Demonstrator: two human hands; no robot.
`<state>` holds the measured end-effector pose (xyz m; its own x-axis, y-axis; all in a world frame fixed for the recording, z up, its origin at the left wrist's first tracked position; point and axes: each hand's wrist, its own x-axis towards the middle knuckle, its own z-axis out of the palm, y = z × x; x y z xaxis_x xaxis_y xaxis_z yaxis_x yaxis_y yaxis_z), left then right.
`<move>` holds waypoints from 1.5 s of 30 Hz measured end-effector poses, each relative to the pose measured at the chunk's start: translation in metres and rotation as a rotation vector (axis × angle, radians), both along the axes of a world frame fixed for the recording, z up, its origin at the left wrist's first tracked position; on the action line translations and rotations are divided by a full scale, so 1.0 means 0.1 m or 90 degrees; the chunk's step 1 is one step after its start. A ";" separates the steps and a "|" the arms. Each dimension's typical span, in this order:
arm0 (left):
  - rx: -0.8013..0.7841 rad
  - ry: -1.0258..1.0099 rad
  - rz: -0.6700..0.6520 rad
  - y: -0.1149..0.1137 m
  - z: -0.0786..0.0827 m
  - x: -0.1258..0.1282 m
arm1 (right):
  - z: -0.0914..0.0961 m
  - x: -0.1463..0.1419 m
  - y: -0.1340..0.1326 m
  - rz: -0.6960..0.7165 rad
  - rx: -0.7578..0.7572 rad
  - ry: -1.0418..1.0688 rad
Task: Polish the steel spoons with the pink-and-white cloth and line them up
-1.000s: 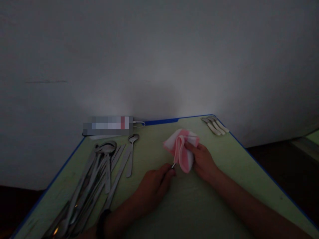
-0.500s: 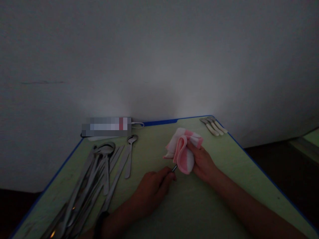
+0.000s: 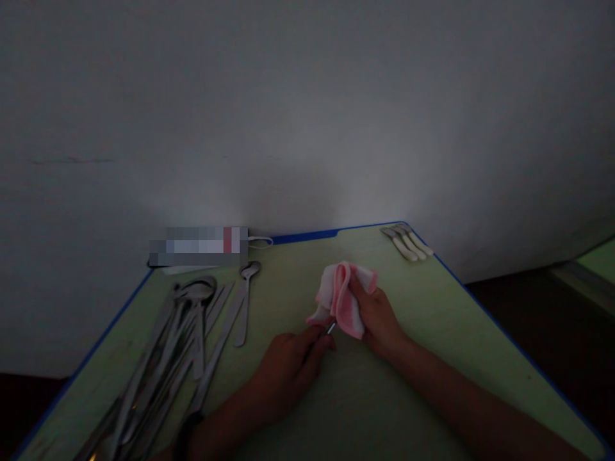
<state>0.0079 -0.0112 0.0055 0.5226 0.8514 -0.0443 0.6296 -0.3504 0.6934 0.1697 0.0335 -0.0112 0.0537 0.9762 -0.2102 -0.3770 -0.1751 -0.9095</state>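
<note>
My left hand is closed around a slim metal utensil, and only a short shiny length shows past my fingers. The utensil's far end disappears into a pink-and-white cloth, so its kind is hidden. My right hand grips this folded cloth, thumb on top, wrapped about the utensil. Left of my left hand lies a spoon with its bowl pointing away. Further left is a loose pile of metal cutlery, with spoons among long handles.
Several white-handled pieces of cutlery lie side by side at the table's far right corner. A blurred-out box-like item with a white cord stands at the back left. The pale green table has a blue edge and meets a wall.
My right hand and the cloth have come down and slightly left, toward my left hand. The cloth's folds have changed shape. The whole view has shifted a little.
</note>
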 end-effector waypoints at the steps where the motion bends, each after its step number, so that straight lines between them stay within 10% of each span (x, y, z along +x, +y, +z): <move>1: 0.000 -0.002 0.000 0.00 0.00 0.00 | 0.00 0.00 0.01 0.001 -0.003 0.007; 45: 0.008 -0.003 0.003 0.00 0.00 0.01 | -0.03 0.02 0.05 0.036 0.024 0.028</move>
<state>0.0088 -0.0112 0.0056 0.5188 0.8543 -0.0314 0.6276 -0.3556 0.6926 0.1722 0.0390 -0.0143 -0.0097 0.9847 -0.1738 -0.4079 -0.1625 -0.8984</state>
